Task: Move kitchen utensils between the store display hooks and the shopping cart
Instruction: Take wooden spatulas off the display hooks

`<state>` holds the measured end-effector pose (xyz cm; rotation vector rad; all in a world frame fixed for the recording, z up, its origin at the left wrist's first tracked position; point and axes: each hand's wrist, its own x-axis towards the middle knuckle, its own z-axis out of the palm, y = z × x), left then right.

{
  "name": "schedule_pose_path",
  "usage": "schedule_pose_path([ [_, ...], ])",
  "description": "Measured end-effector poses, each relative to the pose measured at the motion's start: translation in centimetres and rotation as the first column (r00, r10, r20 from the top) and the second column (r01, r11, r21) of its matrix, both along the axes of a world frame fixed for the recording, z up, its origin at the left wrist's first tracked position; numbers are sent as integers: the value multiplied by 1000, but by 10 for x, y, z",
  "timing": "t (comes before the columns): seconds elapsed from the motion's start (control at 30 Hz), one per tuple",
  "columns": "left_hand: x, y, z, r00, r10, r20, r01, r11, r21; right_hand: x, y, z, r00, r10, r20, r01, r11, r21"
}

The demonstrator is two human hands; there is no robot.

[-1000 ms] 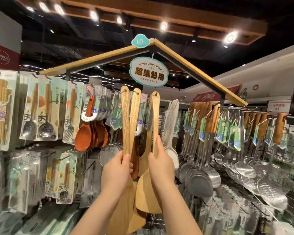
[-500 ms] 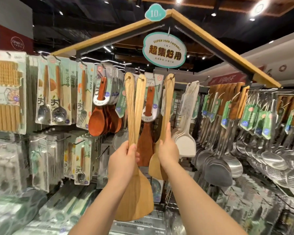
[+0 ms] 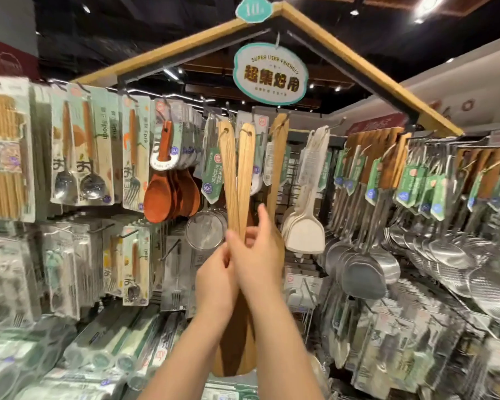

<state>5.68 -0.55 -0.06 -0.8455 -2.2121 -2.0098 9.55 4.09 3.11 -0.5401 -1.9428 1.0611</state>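
Note:
Two light wooden spatulas (image 3: 244, 168) stand upright side by side before the display, their handle tops just below the hooks (image 3: 228, 115); whether they hang on one is unclear. My left hand (image 3: 214, 281) grips both handles low down. My right hand (image 3: 257, 255) crosses over it and holds the same pair, thumb across the handles, index finger stretched upward. Their blades (image 3: 231, 356) show below my wrists. A third wooden spatula (image 3: 277, 157) hangs on its hook just behind and to the right, untouched. No shopping cart is in view.
Brown wooden rice spoons (image 3: 168, 194) and packaged spoons and forks (image 3: 81, 151) hang to the left. Pale spatulas (image 3: 303, 226) and steel ladles and skimmers (image 3: 364, 269) hang to the right. A round sieve (image 3: 205, 229) hangs behind my hands. A sign (image 3: 270, 73) hangs overhead.
My right hand let go of the third spatula, which stays hanging, and moved left onto the pair in my left hand. The view shifted closer and upward.

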Motion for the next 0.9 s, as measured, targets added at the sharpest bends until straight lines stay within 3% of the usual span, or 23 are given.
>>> schedule_pose_path([
  [0.1, 10, 1, -4, 996, -53, 78, 46, 996, 81, 7, -4, -6, 983, -136, 125, 120, 985, 128],
  [0.27, 18, 3, -3, 997, -63, 34, 61, 997, 57, 22, -1, -7, 972, -217, 94, 189, 953, 238],
  [0.5, 28, -2, 4, 995, -92, -32, 93, 995, 36, 32, 2, -5, 974, -219, 54, 196, 941, 277],
  [0.9, 1, -7, 2, 994, -81, 76, 65, 977, 202, 30, 48, 32, 967, -256, -5, 247, 927, 281],
])
